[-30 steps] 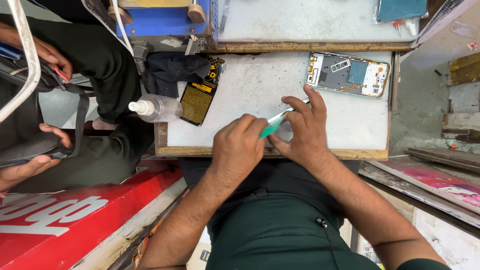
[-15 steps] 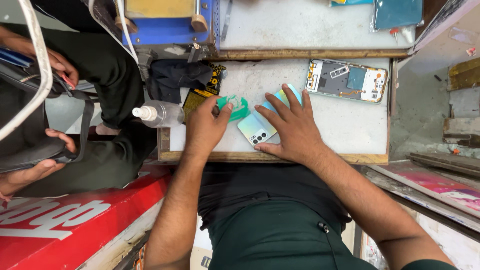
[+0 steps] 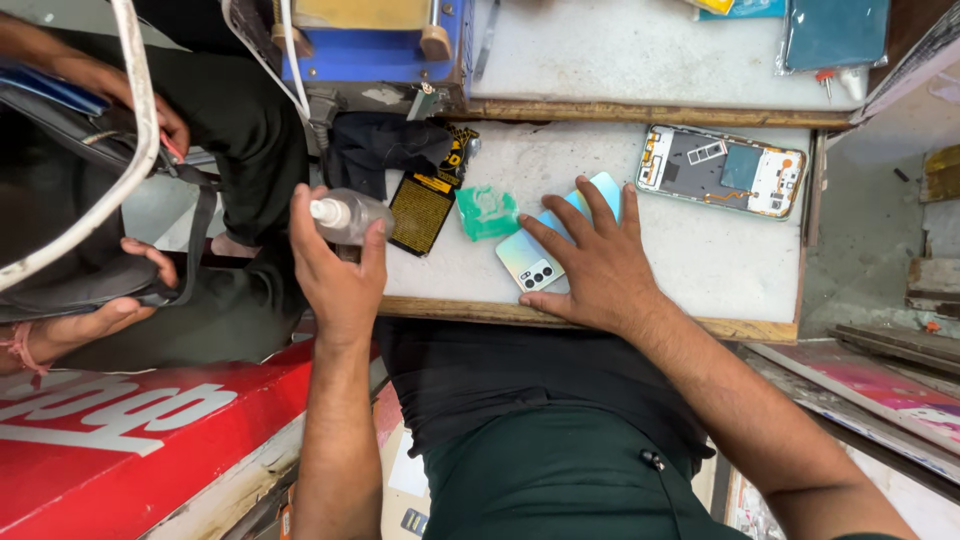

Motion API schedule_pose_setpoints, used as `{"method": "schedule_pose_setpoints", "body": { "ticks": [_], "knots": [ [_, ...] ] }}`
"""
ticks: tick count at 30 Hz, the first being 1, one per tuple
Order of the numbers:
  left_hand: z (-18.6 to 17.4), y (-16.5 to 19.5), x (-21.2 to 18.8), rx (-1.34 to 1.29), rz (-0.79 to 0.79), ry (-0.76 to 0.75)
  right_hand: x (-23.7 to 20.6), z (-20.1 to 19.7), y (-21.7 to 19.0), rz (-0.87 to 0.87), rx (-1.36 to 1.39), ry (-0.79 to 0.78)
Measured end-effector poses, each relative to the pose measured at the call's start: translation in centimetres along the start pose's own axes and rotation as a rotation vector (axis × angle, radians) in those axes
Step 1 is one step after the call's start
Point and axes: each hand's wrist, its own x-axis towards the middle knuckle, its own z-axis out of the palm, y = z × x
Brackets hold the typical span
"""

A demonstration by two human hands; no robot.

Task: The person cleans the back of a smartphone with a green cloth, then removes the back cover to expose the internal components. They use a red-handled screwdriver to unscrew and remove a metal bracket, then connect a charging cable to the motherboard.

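My left hand (image 3: 335,265) grips the small bottle (image 3: 345,215) at centre-left, my right hand (image 3: 590,265) lies spread flat on the phone back cover (image 3: 540,255), and the opened phone (image 3: 722,170) at upper right waits uncovered.

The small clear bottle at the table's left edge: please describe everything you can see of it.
The small bottle looks like clear plastic with a white nozzle cap pointing left. It is tipped on its side at the left edge of the table, beside a black and gold pack. The left hand wraps around it from below.
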Motion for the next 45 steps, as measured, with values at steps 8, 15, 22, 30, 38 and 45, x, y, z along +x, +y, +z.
{"method": "schedule_pose_setpoints", "body": {
  "ticks": [8, 15, 22, 30, 38, 45],
  "knots": [
    [0.3, 5.0, -0.6, -0.13, -0.068, -0.522, 0.1, 0.1, -0.3, 0.004, 0.012, 0.048],
    [2.1, 6.8, 0.3, 0.059, -0.204, -0.636, 0.0, 0.3, -0.1, 0.005, 0.016, 0.061],
    [3.0, 6.8, 0.9, 0.078, -0.181, -0.655, 0.1, 0.5, -0.1, 0.015, 0.012, 0.061],
    [3.1, 6.3, 1.0, 0.032, -0.19, -0.702, 0.0, 0.7, 0.0, 0.025, -0.003, 0.043],
    [2.4, 6.7, 2.5, -0.086, 0.066, -0.375, 0.1, 1.0, 0.1, 0.028, -0.007, 0.03],
    [8.9, 8.6, 8.3, -0.221, 0.395, -0.117, 0.0, 1.0, 0.3, 0.066, -0.006, 0.051]
  ]
}}
